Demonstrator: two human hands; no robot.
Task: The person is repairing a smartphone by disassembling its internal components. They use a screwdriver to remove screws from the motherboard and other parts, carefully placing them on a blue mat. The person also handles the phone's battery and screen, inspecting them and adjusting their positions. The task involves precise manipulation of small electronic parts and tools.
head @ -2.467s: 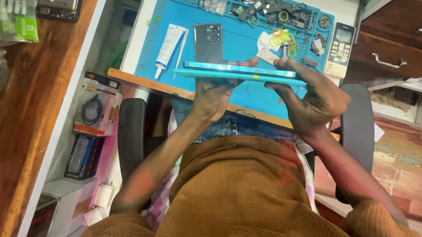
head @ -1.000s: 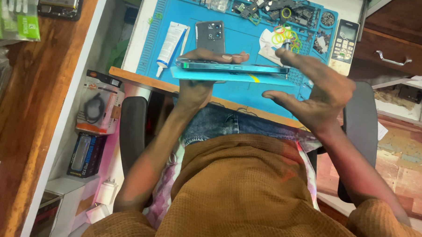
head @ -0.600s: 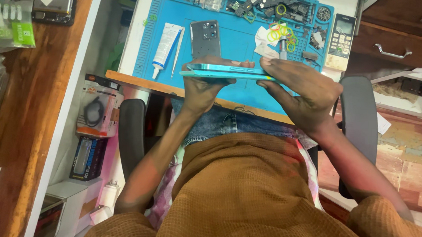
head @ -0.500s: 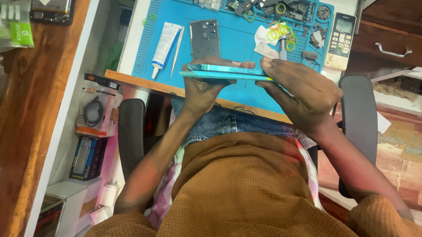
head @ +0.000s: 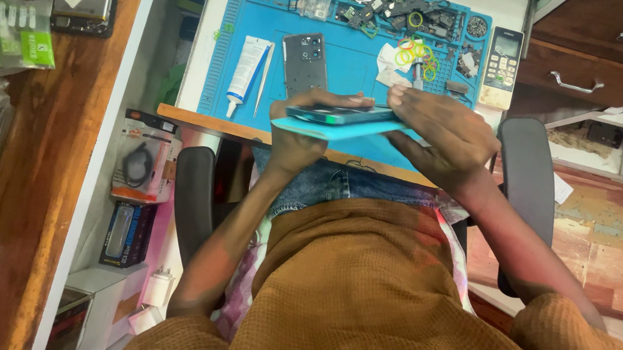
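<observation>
I hold a teal phone (head: 337, 115) edge-on over a light blue flat panel (head: 337, 131), just above the near edge of the blue work mat (head: 349, 63). My left hand (head: 296, 137) grips both from below and the left end, fingers curled over the top. My right hand (head: 441, 132) covers the right end of the phone and panel, fingers pressed flat along them. A dark phone back cover (head: 305, 58) lies on the mat just beyond.
A white glue tube (head: 244, 70) and a thin tool (head: 262, 80) lie left on the mat. Coloured rubber bands (head: 414, 54), small parts (head: 395, 10) and a remote (head: 501, 58) sit at the back right. Wooden drawers (head: 583, 55) stand right, packaged goods (head: 138, 160) left of the chair.
The phone and panel have tilted and shifted slightly. My right hand has slid from an open reach beside them to lie flat over their right end.
</observation>
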